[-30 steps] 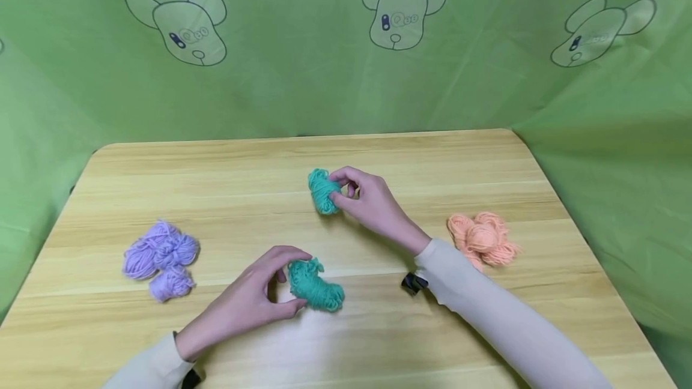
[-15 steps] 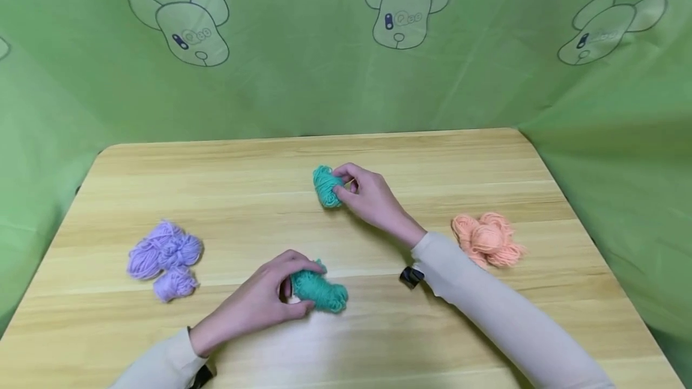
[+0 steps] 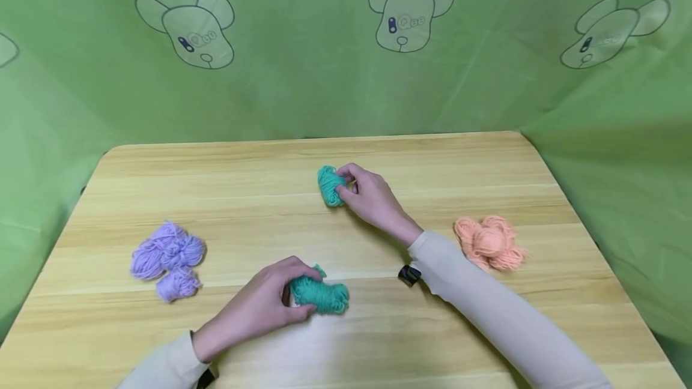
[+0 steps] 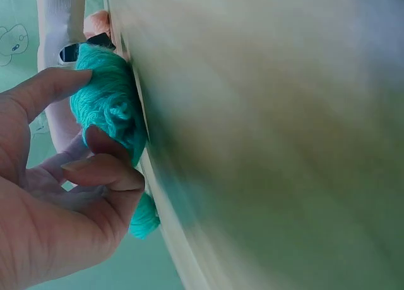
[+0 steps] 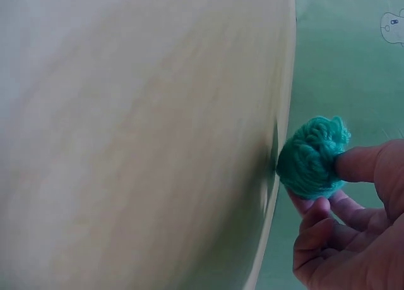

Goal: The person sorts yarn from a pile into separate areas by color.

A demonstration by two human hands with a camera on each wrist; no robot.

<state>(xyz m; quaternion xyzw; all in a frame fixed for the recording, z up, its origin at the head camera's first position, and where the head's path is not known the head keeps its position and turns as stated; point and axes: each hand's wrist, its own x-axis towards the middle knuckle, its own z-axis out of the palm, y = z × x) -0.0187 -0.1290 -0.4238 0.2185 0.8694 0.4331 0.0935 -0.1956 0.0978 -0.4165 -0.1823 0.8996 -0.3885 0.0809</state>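
Note:
Two small skeins of teal yarn are in my hands. My left hand (image 3: 265,302) grips the nearer teal skein (image 3: 327,298), low at the front middle of the table; in the left wrist view, thumb and fingers pinch this skein (image 4: 107,100) from its sides. Farther back, my right hand (image 3: 373,197) pinches the other teal skein (image 3: 330,186) by its right side. Up close in the right wrist view, the thumb presses on that skein (image 5: 314,157) with fingers beneath it, and it seems to touch the tabletop.
Several lilac yarn skeins (image 3: 167,251) lie bunched at the left of the wooden table (image 3: 254,197). To the right, beside my right sleeve (image 3: 486,299), sits a cluster of peach skeins (image 3: 491,242). A green printed curtain (image 3: 303,77) hangs behind the table.
My left fingers have closed in around the nearer teal skein. The right hand holds the far skein almost in place; the whole head view has shifted slightly.

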